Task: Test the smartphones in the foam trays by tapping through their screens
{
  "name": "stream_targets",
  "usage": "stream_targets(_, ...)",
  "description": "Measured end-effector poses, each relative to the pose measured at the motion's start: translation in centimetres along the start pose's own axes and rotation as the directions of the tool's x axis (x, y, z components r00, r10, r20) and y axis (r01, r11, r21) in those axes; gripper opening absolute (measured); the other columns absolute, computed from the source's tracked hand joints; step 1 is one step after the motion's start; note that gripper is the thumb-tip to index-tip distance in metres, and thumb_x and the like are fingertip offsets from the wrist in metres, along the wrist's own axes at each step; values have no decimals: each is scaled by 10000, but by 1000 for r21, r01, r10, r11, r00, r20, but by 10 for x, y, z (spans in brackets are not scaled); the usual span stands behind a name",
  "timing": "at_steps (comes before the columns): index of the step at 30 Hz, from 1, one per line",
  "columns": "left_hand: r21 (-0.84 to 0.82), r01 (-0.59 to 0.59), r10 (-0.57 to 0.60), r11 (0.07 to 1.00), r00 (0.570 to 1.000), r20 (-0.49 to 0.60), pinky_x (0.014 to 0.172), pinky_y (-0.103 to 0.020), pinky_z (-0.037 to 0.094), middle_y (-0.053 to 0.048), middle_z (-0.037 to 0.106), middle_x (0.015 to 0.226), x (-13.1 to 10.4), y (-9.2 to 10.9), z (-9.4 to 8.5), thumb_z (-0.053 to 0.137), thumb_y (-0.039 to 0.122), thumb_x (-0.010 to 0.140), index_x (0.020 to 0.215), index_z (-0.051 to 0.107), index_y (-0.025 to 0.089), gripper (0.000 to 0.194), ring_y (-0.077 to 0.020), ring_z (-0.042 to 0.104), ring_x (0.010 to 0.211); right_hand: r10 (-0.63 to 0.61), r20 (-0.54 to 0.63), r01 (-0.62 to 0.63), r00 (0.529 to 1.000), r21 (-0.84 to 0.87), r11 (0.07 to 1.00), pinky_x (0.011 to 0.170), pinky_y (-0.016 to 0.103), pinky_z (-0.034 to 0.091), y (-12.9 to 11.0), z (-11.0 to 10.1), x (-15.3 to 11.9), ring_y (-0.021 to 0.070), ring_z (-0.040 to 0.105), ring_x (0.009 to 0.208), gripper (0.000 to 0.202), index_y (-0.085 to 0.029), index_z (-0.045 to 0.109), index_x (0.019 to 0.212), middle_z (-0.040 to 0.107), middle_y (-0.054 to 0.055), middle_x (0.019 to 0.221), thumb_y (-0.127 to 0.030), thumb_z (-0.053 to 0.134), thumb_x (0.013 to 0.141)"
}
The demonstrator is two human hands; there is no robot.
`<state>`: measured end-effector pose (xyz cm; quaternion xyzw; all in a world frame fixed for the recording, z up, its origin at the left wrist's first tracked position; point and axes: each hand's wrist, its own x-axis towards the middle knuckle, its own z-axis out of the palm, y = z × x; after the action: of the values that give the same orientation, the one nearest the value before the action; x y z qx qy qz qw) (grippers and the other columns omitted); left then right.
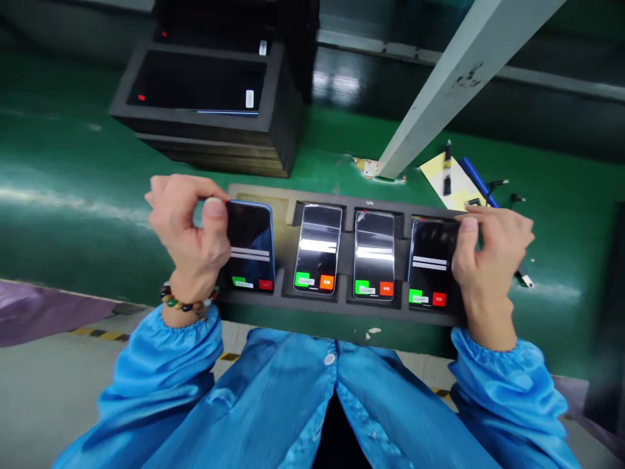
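A dark foam tray (342, 304) lies across the front of the green bench, with several smartphones in a row in its slots. My left hand (193, 228) is closed at the tray's left end, thumb bent, next to a blue-edged phone (251, 234). My right hand (488, 254) grips the right end in the same way, beside another phone (432, 244). Between them lie two more, a centre-left phone (318, 247) and a centre-right phone (374, 254). All the screens are lit with white bars and green and red or orange boxes. My fingertips are partly hidden.
A stack of dark trays (278, 130) holding black-screened phones stands at the back left. A grey post (439, 91) rises behind the tray. Yellowish paper (434, 170), a black marker (448, 159), a blue pen (473, 176) and small cables (498, 184) lie at the right.
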<state>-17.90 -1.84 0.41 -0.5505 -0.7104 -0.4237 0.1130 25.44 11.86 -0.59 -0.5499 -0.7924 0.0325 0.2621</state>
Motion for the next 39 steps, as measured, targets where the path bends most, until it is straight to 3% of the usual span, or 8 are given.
stream_targets(3,-77,-33,22,996,990,-141,1092,-537,412,-75,659,827,-5,1,-9,313,720,1087,826,651,223,655,-259,599,890,-53,27,52,998,27,998,1061,569,436,-13,-6,0,371,647,1206,430,-233,738,1074,790,154,1153,-510,415,1137)
stream_targets(6,28,14,-15,1000,999,45,1042,-520,427,-86,716,866,-3,1,-8,388,670,1094,838,695,226,598,-278,614,958,-128,250,91,960,153,984,1046,536,452,-34,-2,4,342,638,1187,419,-243,720,1164,785,125,1182,-531,416,1142)
stream_targets(9,211,85,-143,974,949,280,993,-524,424,-93,741,881,2,-1,2,454,587,1100,855,723,227,512,-320,614,1023,-151,370,90,917,177,980,1091,543,426,-55,8,6,349,581,1266,456,-253,674,1259,751,128,1308,-551,343,1158)
stream_targets(12,314,53,-188,948,889,417,990,-551,429,-118,754,949,3,-3,11,484,621,1095,877,753,229,522,-375,623,1078,-126,364,91,923,110,990,1064,562,420,-69,15,6,377,553,1270,512,-247,660,1283,735,152,1317,-597,310,1155)
stream_targets(18,283,-41,-87,958,901,425,1008,-555,450,-138,711,1121,-1,13,11,542,619,1083,1056,794,262,437,-385,606,1149,-123,346,93,930,102,990,1065,597,414,-78,23,4,405,536,1316,492,-235,651,1313,734,171,1357,-588,350,1149)
stream_targets(23,131,-260,119,957,760,639,993,-557,472,-144,708,1203,1,39,29,533,593,1104,1184,792,248,439,-380,598,1151,-94,362,61,927,102,993,1025,610,395,-80,30,6,414,528,1274,456,-239,655,1248,757,168,1293,-570,359,1144)
stream_targets(26,134,-312,143,941,721,678,985,-560,483,-171,701,1235,1,49,42,514,564,1120,1223,779,201,461,-394,599,1153,-88,362,58,928,94,994,983,588,397,-81,32,6,406,525,1212,454,-241,657,1182,763,163,1188,-586,365,1138)
stream_targets(39,135,-280,118,951,728,676,964,-559,505,-209,667,1267,-7,65,58,506,654,1104,1199,745,159,558,-416,601,1166,-172,337,137,926,127,982,1091,614,397,-84,39,6,400,537,1272,465,-237,643,1326,788,149,1254,-558,355,1153)
